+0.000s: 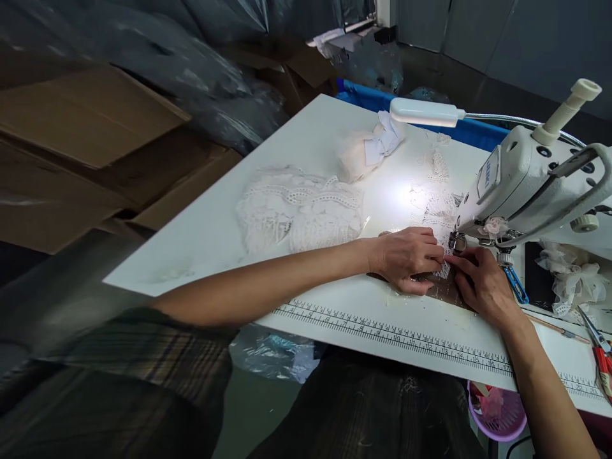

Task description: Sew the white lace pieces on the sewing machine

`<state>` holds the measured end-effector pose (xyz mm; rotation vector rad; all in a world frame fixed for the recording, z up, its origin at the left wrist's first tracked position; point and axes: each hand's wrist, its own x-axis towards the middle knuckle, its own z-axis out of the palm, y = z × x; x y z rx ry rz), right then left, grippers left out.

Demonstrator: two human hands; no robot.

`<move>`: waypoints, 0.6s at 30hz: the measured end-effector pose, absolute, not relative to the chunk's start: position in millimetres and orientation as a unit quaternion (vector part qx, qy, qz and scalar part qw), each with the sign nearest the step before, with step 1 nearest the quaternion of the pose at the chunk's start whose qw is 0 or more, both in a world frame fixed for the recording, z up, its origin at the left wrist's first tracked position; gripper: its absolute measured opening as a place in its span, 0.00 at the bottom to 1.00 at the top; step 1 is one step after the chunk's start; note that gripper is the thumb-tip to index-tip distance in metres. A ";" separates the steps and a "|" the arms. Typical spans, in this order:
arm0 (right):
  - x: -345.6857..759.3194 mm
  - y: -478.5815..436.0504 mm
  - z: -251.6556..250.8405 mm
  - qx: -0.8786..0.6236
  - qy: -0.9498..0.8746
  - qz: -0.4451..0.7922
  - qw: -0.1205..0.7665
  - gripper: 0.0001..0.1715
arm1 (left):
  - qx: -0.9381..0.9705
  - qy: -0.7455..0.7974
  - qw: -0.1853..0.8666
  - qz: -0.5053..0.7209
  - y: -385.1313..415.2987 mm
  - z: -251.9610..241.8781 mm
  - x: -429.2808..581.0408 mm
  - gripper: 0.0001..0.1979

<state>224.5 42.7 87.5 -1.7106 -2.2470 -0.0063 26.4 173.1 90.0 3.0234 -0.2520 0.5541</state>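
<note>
The left arm (296, 280) stretched rightward, the left hand (411, 260) palm-down, fingers curled beside white openwork lace (440, 209); the right hand (485, 284) angled inward below the white metal sewing machine (511, 169). Whether either grip pinched the lace, I couldn't tell.

We log a dim room: grey panels (478, 32) top right, greenish floor (253, 414) showing under the white table (296, 134). Cardboard boxes (62, 115) crowd the left, crumpled plastic sheeting (205, 76) behind them. Something blue (366, 97) (bin or cloth, we can't tell) lines the table's far side. White gooseneck lamp (425, 112) throws one bright patch on the tabletop.
</note>
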 end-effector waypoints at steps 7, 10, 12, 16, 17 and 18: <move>220.5 45.2 83.6 -0.621 -0.770 -0.012 0.148 0.22 | 0.979 -0.073 0.034 0.188 174.5 88.5 24.9 0.12; 219.1 46.7 81.7 -0.639 -0.757 -0.025 0.137 0.22 | 0.979 -0.066 0.023 0.189 175.5 88.5 25.1 0.13; 218.3 46.6 81.3 -0.646 -0.751 -0.027 0.136 0.22 | 0.981 -0.057 0.018 0.185 175.5 88.1 25.6 0.14; 216.4 45.0 84.1 -0.639 -0.754 -0.001 0.152 0.22 | 0.983 -0.043 0.009 0.179 174.8 86.5 26.3 0.14; 215.9 44.9 85.1 -0.639 -0.754 0.003 0.153 0.23 | 0.983 -0.041 0.007 0.180 174.7 86.1 26.4 0.15; 215.6 44.9 85.9 -0.639 -0.754 0.004 0.152 0.23 | 0.982 -0.040 0.005 0.183 174.7 85.8 26.5 0.15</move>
